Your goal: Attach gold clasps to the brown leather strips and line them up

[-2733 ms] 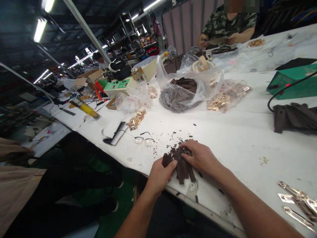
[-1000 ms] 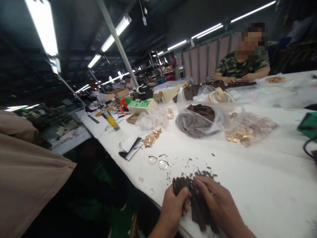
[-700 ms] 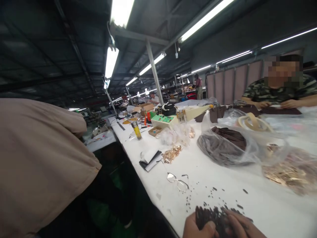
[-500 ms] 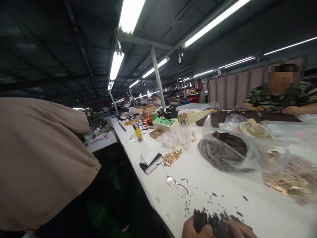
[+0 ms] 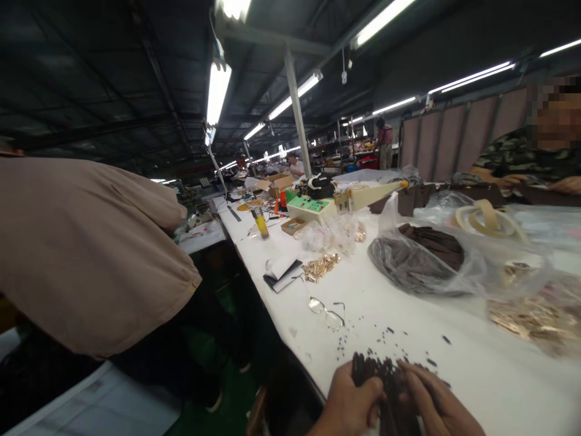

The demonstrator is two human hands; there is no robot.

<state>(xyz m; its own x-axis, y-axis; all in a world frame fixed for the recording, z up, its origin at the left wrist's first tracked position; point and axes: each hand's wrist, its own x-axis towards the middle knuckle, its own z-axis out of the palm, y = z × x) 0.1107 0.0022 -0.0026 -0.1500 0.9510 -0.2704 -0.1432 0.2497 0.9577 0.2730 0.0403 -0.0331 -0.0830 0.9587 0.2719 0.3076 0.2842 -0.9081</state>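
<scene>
At the bottom of the head view, a bundle of dark brown strips (image 5: 394,399) stands between my two hands, with its ends pointing away from me. My left hand (image 5: 349,396) is closed round the left side of the bundle, the thumb lying across it. On the other side, my right hand (image 5: 438,401) presses its fingers together against the strips near their ends. Small dark bits (image 5: 390,330) lie scattered on the white table (image 5: 308,363) just beyond the bundle. A pair of glasses (image 5: 325,313) rests on the table ahead of my left hand.
Gold metal pieces (image 5: 321,266) are heaped beside a black-and-white folded item (image 5: 284,275). A plastic bag (image 5: 385,266) holds more dark strips; another bag of gold pieces (image 5: 531,318) lies right. Farther back stands a green-panelled machine (image 5: 311,207). One person (image 5: 95,242) stands left, another sits right.
The camera view has shifted, so the table appears higher and more of both hands shows. The bundle stays between my hands, and the right fingers now lie along its ends.
</scene>
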